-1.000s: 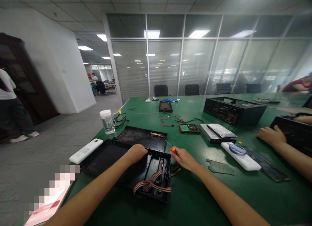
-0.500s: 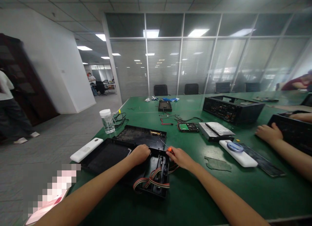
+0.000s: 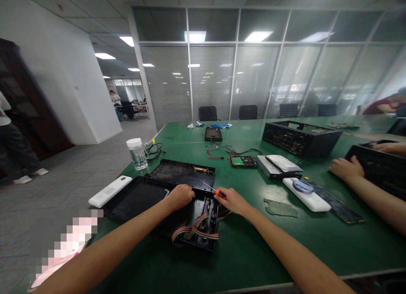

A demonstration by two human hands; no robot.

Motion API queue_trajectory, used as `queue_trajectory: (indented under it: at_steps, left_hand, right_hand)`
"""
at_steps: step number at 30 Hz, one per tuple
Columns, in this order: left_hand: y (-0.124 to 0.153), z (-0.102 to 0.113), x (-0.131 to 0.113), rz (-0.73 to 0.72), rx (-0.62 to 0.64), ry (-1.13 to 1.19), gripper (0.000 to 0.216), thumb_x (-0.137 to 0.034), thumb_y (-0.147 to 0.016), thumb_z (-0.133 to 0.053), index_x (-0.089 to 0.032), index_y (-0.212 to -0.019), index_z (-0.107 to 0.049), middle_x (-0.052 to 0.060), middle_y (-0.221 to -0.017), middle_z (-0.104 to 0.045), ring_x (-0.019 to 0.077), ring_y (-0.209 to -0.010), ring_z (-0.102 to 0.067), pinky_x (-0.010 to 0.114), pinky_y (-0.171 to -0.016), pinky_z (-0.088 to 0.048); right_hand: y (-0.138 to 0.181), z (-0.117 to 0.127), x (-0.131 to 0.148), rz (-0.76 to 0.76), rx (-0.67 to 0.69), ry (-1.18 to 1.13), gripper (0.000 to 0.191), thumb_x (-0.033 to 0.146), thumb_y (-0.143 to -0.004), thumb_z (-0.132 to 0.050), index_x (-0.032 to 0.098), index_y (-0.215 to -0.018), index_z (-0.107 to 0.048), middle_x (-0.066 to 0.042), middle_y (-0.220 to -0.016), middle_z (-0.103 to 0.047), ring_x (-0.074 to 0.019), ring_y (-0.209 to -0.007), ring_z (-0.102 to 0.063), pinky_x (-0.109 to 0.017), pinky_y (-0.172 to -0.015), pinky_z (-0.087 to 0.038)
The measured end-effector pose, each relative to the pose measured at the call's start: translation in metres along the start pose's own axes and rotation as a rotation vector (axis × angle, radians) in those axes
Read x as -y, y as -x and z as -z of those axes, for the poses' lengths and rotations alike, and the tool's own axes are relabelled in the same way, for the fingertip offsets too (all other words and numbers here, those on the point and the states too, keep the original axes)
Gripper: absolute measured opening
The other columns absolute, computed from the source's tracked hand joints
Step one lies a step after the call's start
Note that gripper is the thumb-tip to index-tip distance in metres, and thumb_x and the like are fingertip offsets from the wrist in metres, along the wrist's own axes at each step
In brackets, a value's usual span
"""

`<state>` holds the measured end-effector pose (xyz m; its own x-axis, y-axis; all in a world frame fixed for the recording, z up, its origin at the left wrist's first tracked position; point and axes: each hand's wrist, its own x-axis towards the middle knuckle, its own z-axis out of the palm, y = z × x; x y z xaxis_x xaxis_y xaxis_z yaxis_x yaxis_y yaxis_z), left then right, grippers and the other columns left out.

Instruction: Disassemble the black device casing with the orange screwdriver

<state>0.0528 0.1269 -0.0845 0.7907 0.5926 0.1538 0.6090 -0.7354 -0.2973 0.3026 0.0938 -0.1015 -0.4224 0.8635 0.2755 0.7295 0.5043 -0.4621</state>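
Note:
An opened black plastic case (image 3: 139, 199) lies on the green table (image 3: 253, 251) in front of me, with a bundle of striped ribbon cables (image 3: 196, 230) spilling from its near right part. My left hand (image 3: 180, 196) is closed and rests on the case's inner edge; what it pinches, if anything, I cannot make out. My right hand (image 3: 233, 200) is closed round a small screwdriver with an orange handle (image 3: 217, 192), its thin shaft pointing left and away over the case. A second black panel (image 3: 180, 172) lies just behind.
A white flat device (image 3: 109, 190) and a clear jar (image 3: 137, 153) stand at the left edge. To the right lie a green circuit board (image 3: 241, 161), a metal drive (image 3: 279, 165), a white slab (image 3: 306, 194) and an open black chassis (image 3: 298, 138). Another person's hand (image 3: 345, 168) rests at the right.
The view has tilted down and left a little. My two hands have drawn slightly closer together over the case; the screwdriver tip has swung further left. The other person's hand barely moved.

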Motion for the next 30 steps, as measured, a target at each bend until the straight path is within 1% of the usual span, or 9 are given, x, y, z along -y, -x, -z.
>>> queue_trajectory:
  at_steps: [2,5,10,14,17,20,23,26,30]
  left_hand:
    - [0.002,0.002,0.002,0.021,-0.027,0.043,0.014,-0.016,-0.078,-0.049,-0.012,-0.071,-0.061,0.009,-0.071,-0.061,0.0201,-0.071,-0.058,0.030,-0.066,-0.044]
    - [0.004,0.006,0.007,0.157,-0.059,0.118,0.015,-0.019,-0.076,-0.049,-0.014,-0.071,-0.062,0.008,-0.072,-0.062,0.0186,-0.071,-0.058,0.028,-0.069,-0.043]
    - [0.001,0.006,0.007,0.312,-0.010,0.237,0.016,-0.024,-0.076,-0.051,-0.017,-0.074,-0.065,0.005,-0.074,-0.065,0.0177,-0.071,-0.059,0.026,-0.068,-0.043]
    - [-0.006,0.004,0.000,0.313,0.008,0.260,0.013,-0.023,-0.076,-0.053,-0.017,-0.075,-0.065,0.005,-0.077,-0.066,0.0193,-0.075,-0.060,0.027,-0.071,-0.043]
    - [-0.006,0.004,-0.001,0.284,0.001,0.299,0.011,-0.020,-0.075,-0.054,-0.016,-0.076,-0.064,0.005,-0.077,-0.065,0.0179,-0.075,-0.059,0.025,-0.072,-0.043]
    - [-0.003,0.003,0.005,0.242,-0.019,0.387,0.013,-0.021,-0.074,-0.058,-0.016,-0.085,-0.063,0.004,-0.081,-0.065,0.0151,-0.076,-0.059,0.022,-0.070,-0.042]
    - [0.000,0.002,0.013,0.207,-0.010,0.431,0.016,-0.026,-0.074,-0.060,-0.015,-0.087,-0.063,0.002,-0.080,-0.064,0.0136,-0.074,-0.058,0.020,-0.068,-0.042]
    - [0.001,0.002,0.020,0.168,-0.010,0.435,0.017,-0.028,-0.076,-0.060,-0.015,-0.088,-0.063,0.002,-0.079,-0.064,0.0129,-0.072,-0.058,0.020,-0.067,-0.041]
    - [0.003,-0.003,0.027,0.115,-0.046,0.471,0.022,-0.029,-0.077,-0.060,-0.016,-0.095,-0.061,0.001,-0.084,-0.064,0.0124,-0.075,-0.058,0.020,-0.070,-0.041]
  right_hand:
    - [0.000,0.000,0.000,-0.005,0.009,-0.014,0.026,0.042,-0.086,-0.041,0.021,-0.082,-0.057,0.002,-0.063,-0.059,-0.0120,-0.058,-0.053,-0.021,-0.056,-0.033]
    - [-0.001,0.001,0.001,-0.008,0.013,-0.030,0.025,0.041,-0.086,-0.042,0.021,-0.083,-0.057,0.001,-0.063,-0.059,-0.0124,-0.059,-0.053,-0.021,-0.057,-0.034]
    - [-0.001,0.007,0.001,-0.011,-0.076,-0.088,0.018,0.034,-0.079,-0.051,0.022,-0.092,-0.053,0.000,-0.077,-0.060,-0.0134,-0.068,-0.054,-0.023,-0.063,-0.036]
    - [0.003,0.016,-0.005,-0.045,-0.106,-0.154,0.033,0.016,-0.068,-0.053,0.020,-0.100,-0.044,0.001,-0.083,-0.055,-0.0114,-0.067,-0.049,-0.022,-0.062,-0.037]
    - [0.005,0.025,-0.007,0.016,-0.120,-0.190,0.033,0.012,-0.068,-0.048,0.018,-0.100,-0.044,-0.001,-0.088,-0.053,-0.0124,-0.074,-0.049,-0.023,-0.067,-0.039]
    - [0.004,0.031,-0.004,0.073,-0.165,-0.227,0.025,0.021,-0.078,-0.046,0.018,-0.102,-0.050,-0.004,-0.097,-0.055,-0.0146,-0.086,-0.051,-0.026,-0.076,-0.039]
    - [0.002,0.028,0.003,0.009,-0.177,-0.235,0.024,0.034,-0.084,-0.043,0.019,-0.099,-0.056,-0.002,-0.084,-0.061,-0.0141,-0.073,-0.054,-0.025,-0.067,-0.040]
    - [0.000,0.019,0.012,-0.022,-0.221,-0.201,0.026,0.039,-0.085,-0.043,0.020,-0.089,-0.059,-0.001,-0.075,-0.063,-0.0142,-0.068,-0.056,-0.025,-0.064,-0.040]
    - [-0.002,0.007,0.020,-0.019,-0.263,-0.109,0.025,0.039,-0.084,-0.046,0.022,-0.093,-0.061,-0.002,-0.085,-0.066,-0.0156,-0.076,-0.058,-0.025,-0.070,-0.041]
